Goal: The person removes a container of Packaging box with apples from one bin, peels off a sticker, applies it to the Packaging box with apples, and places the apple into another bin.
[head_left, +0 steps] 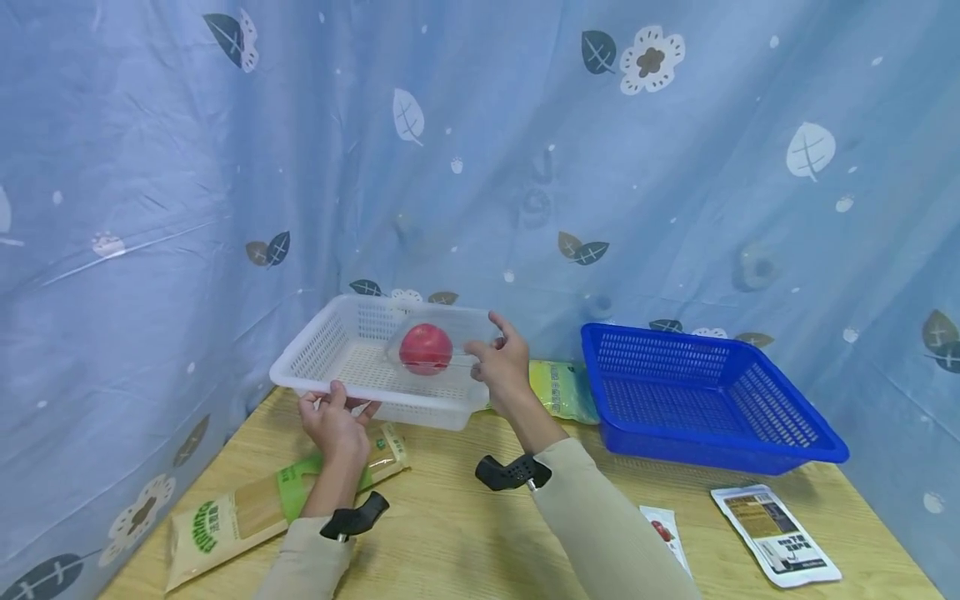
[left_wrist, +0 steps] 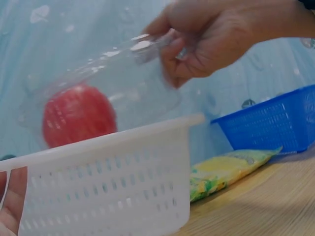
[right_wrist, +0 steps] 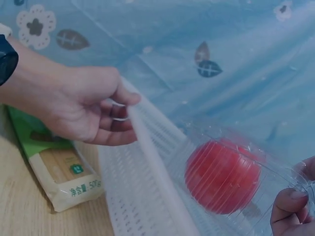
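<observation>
Container, clear ridged plastic (left_wrist: pixel 135 86), tilted, held over the right half of a white perforated basket; contact with the basket floor hidden. Inside it: one round red fruit (head_left: pixel 425 343). Right hand (head_left: pixel 501 362): thumb and fingers pinched on the container's right end. White basket (head_left: pixel 405 394): rectangular, left of centre, far side of the table. Left hand (head_left: pixel 337 425): closed about the basket's near rim, thumb above, fingers against the outer wall. Dry-noodle package (head_left: pixel 255 510), cream and green: near left, lying diagonally, partly beneath the left forearm. Yellow-green packet (head_left: pixel 558 392): far, between the baskets. Blue perforated basket (head_left: pixel 697 450): far right. White pouch with brown-and-black print (head_left: pixel 776 537): near right, flat. White sachet with red picture (head_left: pixel 666 533): left of the pouch, partly behind the right sleeve. Table (head_left: pixel 442 517): wood-grain top. Curtain (head_left: pixel 480 183), blue, leaf-and-flower print: far side.
</observation>
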Action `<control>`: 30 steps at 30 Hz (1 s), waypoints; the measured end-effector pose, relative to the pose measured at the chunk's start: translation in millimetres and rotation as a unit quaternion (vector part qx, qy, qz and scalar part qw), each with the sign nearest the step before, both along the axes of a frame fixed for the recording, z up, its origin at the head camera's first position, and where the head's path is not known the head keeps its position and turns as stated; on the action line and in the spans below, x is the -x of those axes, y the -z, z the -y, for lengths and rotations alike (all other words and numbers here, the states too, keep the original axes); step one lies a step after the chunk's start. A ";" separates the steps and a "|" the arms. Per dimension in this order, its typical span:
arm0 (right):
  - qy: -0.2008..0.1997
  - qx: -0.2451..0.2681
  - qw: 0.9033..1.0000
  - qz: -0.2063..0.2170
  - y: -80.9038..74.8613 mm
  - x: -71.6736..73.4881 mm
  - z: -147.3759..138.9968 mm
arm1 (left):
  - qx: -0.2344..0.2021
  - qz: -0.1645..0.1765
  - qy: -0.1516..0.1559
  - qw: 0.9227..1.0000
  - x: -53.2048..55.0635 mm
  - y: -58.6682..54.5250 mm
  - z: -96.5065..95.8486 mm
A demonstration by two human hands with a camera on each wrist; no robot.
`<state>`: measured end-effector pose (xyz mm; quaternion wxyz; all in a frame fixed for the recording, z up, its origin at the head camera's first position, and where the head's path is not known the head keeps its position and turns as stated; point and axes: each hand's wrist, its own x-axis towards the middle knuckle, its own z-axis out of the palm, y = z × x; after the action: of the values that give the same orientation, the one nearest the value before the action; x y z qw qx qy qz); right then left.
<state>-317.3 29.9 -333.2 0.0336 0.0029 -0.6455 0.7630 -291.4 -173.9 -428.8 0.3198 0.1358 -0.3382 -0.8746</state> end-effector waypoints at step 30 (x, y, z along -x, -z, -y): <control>-0.007 0.133 0.991 -0.017 -4.3 -51.0 -74.9 | 0.016 -0.011 0.011 1.000 0.0 2.5 0.4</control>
<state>-266.3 104.7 -328.9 0.0400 0.0160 -0.5373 0.8423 -291.4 -174.3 -431.3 0.3160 0.1173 -0.3496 -0.8742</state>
